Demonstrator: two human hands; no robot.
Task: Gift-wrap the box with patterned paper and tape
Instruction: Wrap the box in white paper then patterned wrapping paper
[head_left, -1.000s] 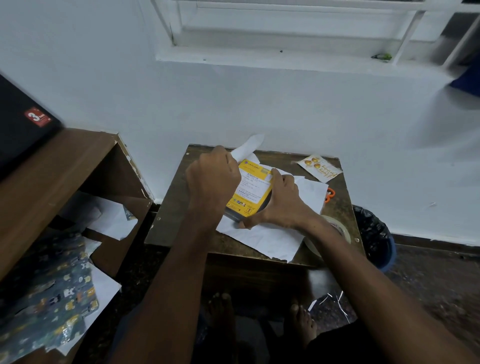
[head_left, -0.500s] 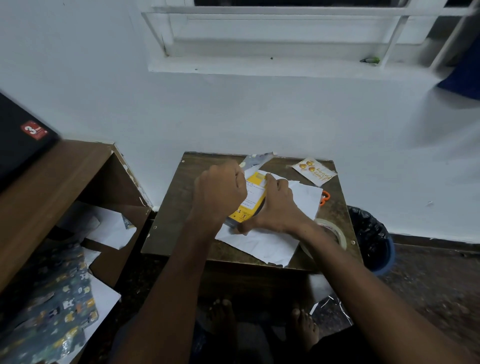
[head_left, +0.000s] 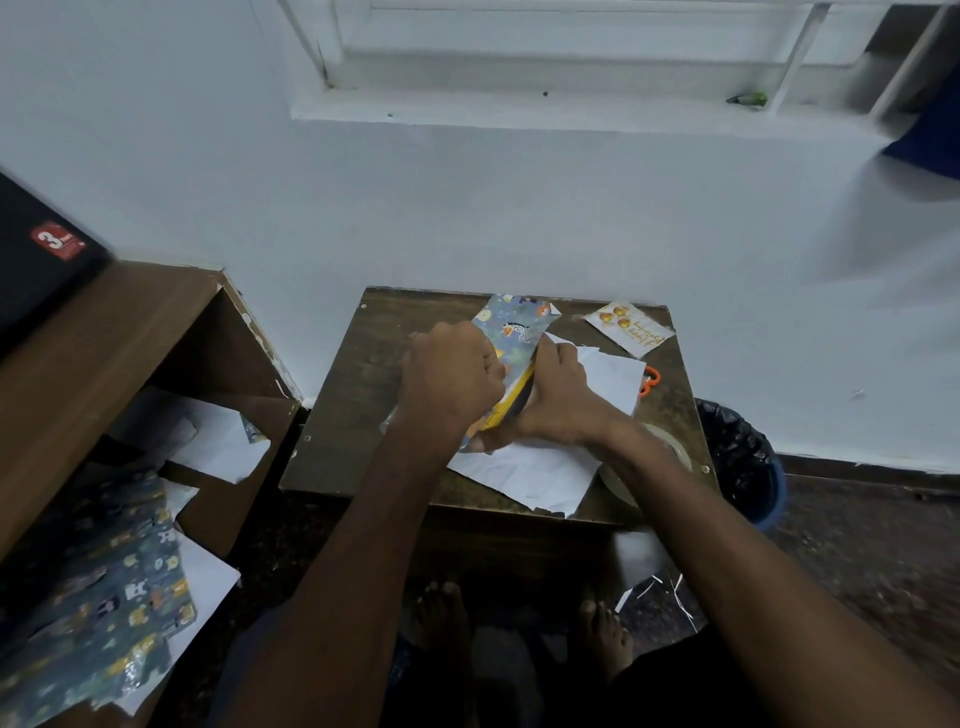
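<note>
Bare table (head_left: 353, 415) lies open to the left of the left hand (head_left: 449, 384). Right of the right hand (head_left: 558, 402), white paper (head_left: 608, 376), scissors (head_left: 648, 381), a card (head_left: 628, 328) and a tape roll (head_left: 675, 447) crowd the surface.
</note>
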